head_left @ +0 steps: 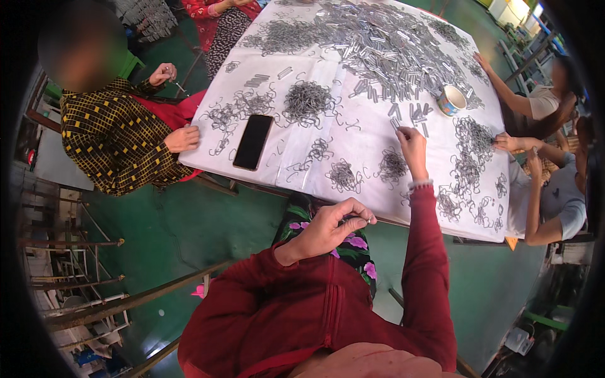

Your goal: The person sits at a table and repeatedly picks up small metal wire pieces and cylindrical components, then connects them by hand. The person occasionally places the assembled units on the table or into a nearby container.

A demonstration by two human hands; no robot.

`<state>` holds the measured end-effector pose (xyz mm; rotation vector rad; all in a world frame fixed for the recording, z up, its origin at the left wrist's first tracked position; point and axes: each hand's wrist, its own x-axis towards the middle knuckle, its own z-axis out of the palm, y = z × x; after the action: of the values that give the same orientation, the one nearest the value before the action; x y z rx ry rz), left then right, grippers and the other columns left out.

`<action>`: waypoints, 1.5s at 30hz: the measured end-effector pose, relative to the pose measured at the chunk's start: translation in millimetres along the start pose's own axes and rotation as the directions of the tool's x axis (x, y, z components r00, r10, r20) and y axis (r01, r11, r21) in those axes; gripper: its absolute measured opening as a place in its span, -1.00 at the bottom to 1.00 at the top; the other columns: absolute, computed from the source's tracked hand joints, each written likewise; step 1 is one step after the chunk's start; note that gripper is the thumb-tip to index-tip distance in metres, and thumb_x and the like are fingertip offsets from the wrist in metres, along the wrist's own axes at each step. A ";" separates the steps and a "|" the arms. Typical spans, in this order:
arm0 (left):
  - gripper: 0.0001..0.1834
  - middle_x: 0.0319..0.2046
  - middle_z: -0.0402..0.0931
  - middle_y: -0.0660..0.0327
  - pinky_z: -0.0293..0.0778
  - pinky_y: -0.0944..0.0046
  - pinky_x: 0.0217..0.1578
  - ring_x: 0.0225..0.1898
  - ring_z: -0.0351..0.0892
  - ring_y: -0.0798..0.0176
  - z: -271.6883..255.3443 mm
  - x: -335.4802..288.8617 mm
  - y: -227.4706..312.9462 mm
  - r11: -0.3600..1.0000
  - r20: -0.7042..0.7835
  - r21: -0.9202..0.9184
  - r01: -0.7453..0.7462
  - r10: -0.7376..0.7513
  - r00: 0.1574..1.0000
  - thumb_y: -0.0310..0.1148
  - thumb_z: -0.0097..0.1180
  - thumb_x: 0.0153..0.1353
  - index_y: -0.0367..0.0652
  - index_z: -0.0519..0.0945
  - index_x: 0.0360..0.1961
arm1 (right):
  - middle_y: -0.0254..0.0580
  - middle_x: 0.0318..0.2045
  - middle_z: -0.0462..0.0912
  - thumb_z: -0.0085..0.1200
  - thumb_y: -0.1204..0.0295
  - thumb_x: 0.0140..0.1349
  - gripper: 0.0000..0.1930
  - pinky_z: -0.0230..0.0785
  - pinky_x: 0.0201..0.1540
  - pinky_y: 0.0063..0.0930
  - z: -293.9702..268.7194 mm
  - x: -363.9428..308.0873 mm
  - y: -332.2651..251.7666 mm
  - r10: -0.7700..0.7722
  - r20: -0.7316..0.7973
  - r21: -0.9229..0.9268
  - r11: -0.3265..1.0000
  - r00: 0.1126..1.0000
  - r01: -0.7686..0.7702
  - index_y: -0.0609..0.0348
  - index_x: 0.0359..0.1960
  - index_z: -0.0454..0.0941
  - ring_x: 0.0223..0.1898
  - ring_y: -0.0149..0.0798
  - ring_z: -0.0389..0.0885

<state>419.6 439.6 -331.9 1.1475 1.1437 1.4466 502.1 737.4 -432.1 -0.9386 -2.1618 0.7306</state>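
Note:
My left hand [333,228] is held in front of my body, off the table's near edge. Its thumb and fingers are pinched together on something small and shiny that I cannot make out. Over the white-covered table [309,151] reaches my right hand [413,151], with a bracelet at the wrist. Its closed fingertips are at a short silver metal strip [395,123], beside several loose strips [418,113]. Just left of that hand lies a small heap of bent wire hooks [392,165], with another hook pile [343,176] farther left.
A large heap of metal strips [403,57] covers the far table. A paper cup [452,101] stands at its near right. More hooks [307,102] and a black phone [253,142] lie to the left. Co-workers sit at the left, far left and right edges, one hand [183,138] resting on the table.

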 end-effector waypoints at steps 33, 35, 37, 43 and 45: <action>-0.73 -0.18 0.55 0.21 0.44 0.32 -0.17 -0.16 0.51 0.40 -24.0 0.8 -23.0 0.968 -0.143 0.241 -0.074 0.111 0.983 -0.50 0.16 0.14 -0.25 0.48 -0.11 | -0.23 -0.41 0.59 0.10 0.81 -0.02 -0.77 0.44 -0.25 -0.60 -51.4 -156.0 -164.9 0.159 0.035 0.706 0.695 0.987 -0.137 0.33 -0.30 0.53 -0.35 -0.44 0.56; -0.70 -0.16 0.56 0.24 0.45 0.31 -0.16 -0.15 0.52 0.37 -59.8 23.5 -35.5 0.938 -0.212 0.347 -0.006 0.085 0.974 -0.41 0.13 0.17 -0.22 0.50 -0.06 | -0.24 -0.40 0.59 0.10 0.81 -0.01 -0.77 0.46 -0.25 -0.59 -51.1 -157.2 -160.5 0.171 0.019 0.699 0.703 0.985 -0.135 0.33 -0.30 0.52 -0.35 -0.45 0.56; -0.75 -0.37 0.63 0.15 0.47 0.29 -0.31 -0.37 0.60 0.28 -113.7 56.6 -73.2 0.849 -0.460 0.518 0.105 0.173 0.871 -0.26 0.10 0.20 -0.21 0.61 -0.23 | -0.25 -0.41 0.59 0.10 0.81 -0.02 -0.78 0.45 -0.25 -0.60 -50.6 -159.0 -163.0 0.196 0.056 0.706 0.685 0.979 -0.178 0.33 -0.31 0.53 -0.35 -0.45 0.56; -0.82 -0.45 0.53 -0.10 0.45 -0.01 -0.30 -0.34 0.55 -0.13 -204.0 118.5 -115.9 0.308 -0.381 0.908 0.282 0.333 0.863 -0.37 0.12 0.10 -0.32 0.59 -0.47 | -0.28 -0.41 0.58 0.10 0.81 -0.03 -0.80 0.41 -0.25 -0.65 -53.2 -156.6 -172.7 0.211 0.114 0.684 0.692 0.971 -0.230 0.33 -0.36 0.54 -0.35 -0.47 0.55; -0.87 -0.39 0.52 -0.10 0.48 -0.01 -0.27 -0.26 0.53 -0.10 -205.5 126.1 -122.6 0.153 -0.328 0.943 0.294 0.293 0.898 -0.48 0.05 0.07 -0.33 0.57 -0.50 | -0.28 -0.41 0.58 0.10 0.81 -0.03 -0.80 0.41 -0.25 -0.65 -55.1 -154.9 -172.6 0.204 0.119 0.666 0.710 0.972 -0.231 0.33 -0.36 0.54 -0.35 -0.48 0.55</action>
<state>214.9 556.7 -464.5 1.6758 2.7216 0.7552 553.9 528.0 -330.6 -0.7737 -1.5953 1.5351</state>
